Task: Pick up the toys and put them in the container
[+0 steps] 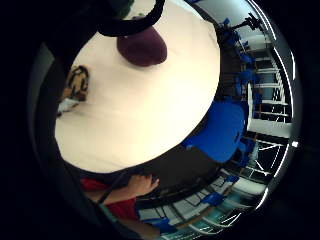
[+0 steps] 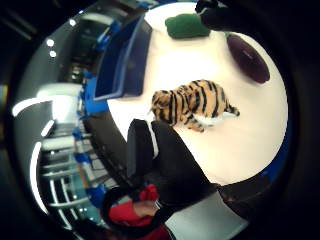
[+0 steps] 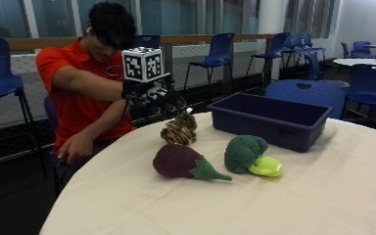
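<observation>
A striped tiger plush [image 3: 179, 129] stands on the cream-covered table [image 3: 240, 205], near the edge by the person. My gloved right hand [image 3: 156, 97] hovers just above it with fingers [image 2: 145, 147] spread and holding nothing. The thumb side palm view shows the tiger [image 2: 192, 105] on the cloth just beyond the fingertips. A purple eggplant plush [image 3: 181, 161] lies in front of the tiger, and a green broccoli plush [image 3: 246, 152] lies to its right. The dark blue container [image 3: 270, 121] stands behind the broccoli with nothing seen inside. The little finger side palm view shows the eggplant [image 1: 142, 47] and the tiger [image 1: 77, 82].
The person's bare left hand [image 3: 74, 147] rests at the lap, below the table edge. A blue chair [image 3: 305, 93] stands just behind the container, with more chairs and a railing further back. The cloth stretches bare toward the front of the table.
</observation>
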